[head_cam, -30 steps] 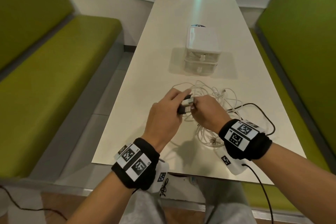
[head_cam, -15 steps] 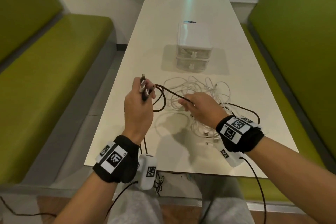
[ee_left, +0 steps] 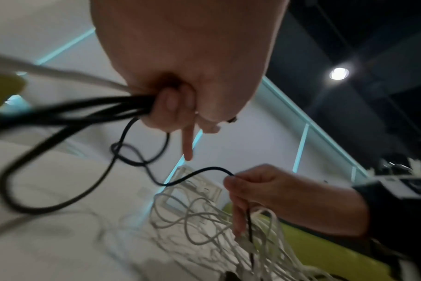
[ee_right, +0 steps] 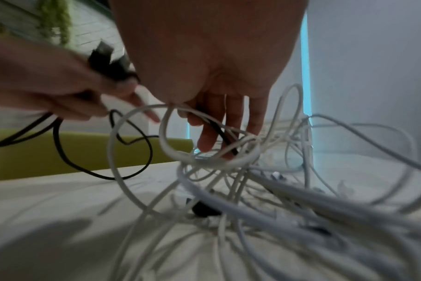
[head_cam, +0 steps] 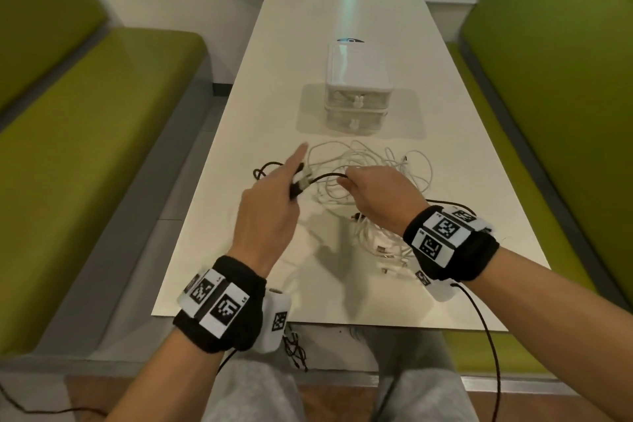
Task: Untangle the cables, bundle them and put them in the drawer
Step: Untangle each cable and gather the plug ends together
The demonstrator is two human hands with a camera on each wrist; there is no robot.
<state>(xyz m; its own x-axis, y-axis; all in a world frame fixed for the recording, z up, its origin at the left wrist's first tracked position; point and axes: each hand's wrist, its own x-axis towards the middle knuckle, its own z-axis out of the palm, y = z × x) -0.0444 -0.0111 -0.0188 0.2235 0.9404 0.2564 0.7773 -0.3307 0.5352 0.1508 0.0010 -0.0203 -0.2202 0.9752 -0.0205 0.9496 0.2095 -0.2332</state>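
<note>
Both hands' grip on black cable (head_cam: 325,176)

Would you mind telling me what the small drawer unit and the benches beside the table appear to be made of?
Drawer unit: probably plastic, with a glossy white top that reflects light and cloudy, translucent drawer fronts. Benches: yellow-green upholstery, matte and smooth, likely fabric or faux leather over padding; the pictures cannot settle which.
</note>
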